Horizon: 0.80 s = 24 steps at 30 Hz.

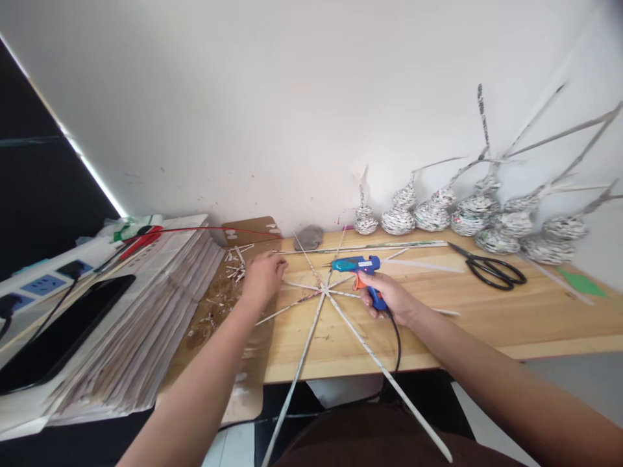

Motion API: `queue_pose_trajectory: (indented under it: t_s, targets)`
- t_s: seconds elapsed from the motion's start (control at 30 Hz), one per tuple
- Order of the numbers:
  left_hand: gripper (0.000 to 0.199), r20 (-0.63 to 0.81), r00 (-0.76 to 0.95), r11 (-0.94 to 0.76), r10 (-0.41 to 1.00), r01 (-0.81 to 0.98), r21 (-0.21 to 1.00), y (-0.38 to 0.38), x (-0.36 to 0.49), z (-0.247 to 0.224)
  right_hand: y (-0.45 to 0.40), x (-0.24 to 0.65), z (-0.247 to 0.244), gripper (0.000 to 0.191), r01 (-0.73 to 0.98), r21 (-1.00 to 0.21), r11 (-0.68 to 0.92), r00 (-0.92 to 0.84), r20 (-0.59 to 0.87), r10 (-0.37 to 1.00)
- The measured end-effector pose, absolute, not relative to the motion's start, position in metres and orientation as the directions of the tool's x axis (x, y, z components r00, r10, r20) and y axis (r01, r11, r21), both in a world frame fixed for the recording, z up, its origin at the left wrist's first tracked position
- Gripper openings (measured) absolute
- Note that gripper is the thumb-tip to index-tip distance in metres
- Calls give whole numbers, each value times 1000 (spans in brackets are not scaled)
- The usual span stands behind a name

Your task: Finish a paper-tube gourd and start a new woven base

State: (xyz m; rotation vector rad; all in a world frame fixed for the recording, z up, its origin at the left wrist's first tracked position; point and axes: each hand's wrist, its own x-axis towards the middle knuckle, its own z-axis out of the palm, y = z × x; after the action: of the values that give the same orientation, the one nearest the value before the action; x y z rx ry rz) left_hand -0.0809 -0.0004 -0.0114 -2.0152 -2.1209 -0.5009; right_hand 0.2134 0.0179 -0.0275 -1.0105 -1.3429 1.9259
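A star of thin rolled-paper sticks [325, 290], crossing at one centre, lies on the wooden table [302, 353], two of its arms reaching past the front edge. My right hand [387, 297] is wrapped round a blue glue gun [355, 264] with an orange trigger, its nozzle pointing left above the star. To the left of the star's centre is my left hand [265, 272], fingers bent over the table beside a long stick [365, 248]; whether it pinches anything is too small to tell.
Scissors [494, 267] lie at the right. Several woven paper gourds [431, 211] line the wall. At the left are a newspaper stack [160, 311], a phone [63, 331], a power strip [43, 283] and a brown board [250, 363] with paper scraps. A grey stone-like lump [308, 237] sits behind.
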Motion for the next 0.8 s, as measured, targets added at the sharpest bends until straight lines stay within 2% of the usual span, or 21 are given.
queue_pose_trajectory:
  t_s: [0.13, 0.3, 0.53, 0.8]
  targets:
    - [26, 273, -89, 62, 958, 992, 109, 50, -112, -13, 20, 215, -37, 44, -49, -947, -318, -596, -227, 770]
    - [26, 211, -90, 69, 973, 992, 106, 83, -123, -28, 19, 219, -43, 44, 43, -975, -220, -647, -195, 737]
    - [16, 152, -51, 36, 987, 994, 101, 99, -123, -29, 18, 218, -38, 43, 120, -981, -153, -694, -193, 694]
    - [24, 158, -2, -12, 987, 996, 83, 91, -111, -25, 16, 219, -37, 42, 126, -981, -146, -700, -192, 688]
